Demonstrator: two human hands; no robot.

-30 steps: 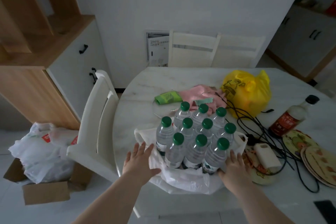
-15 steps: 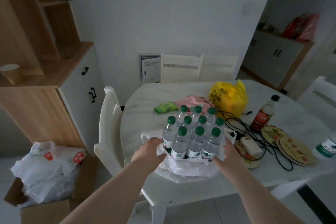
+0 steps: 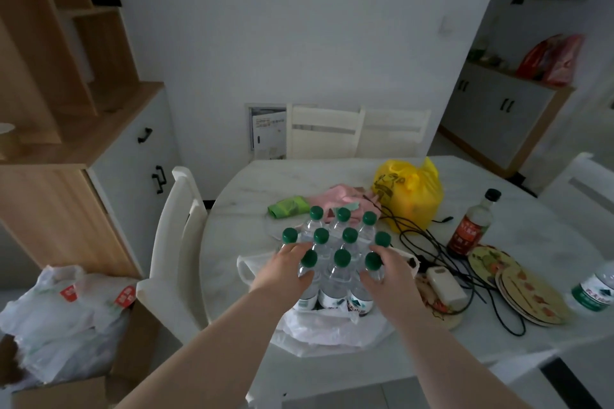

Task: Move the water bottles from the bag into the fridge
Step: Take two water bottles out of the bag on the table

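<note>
Lifting-out step, I'd say: left hand (image 3: pixel 285 271) and right hand (image 3: pixel 387 272) curl round the outer bottles (image 3: pixel 336 285) standing between their fingers, bag (image 3: pixel 319 329) crumpled beneath. Next needs a firm, level lift.

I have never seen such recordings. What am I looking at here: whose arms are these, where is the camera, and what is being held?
There is no machine here. These are a person's two bare arms, filmed by one wide-angle camera worn on the head, which looks forward and down. On the white table a cluster of green-capped water bottles stands in an opened white plastic bag. The left hand and the right hand each grip a front bottle. Nearby are a yellow bag, a sauce bottle and round plates.
</note>
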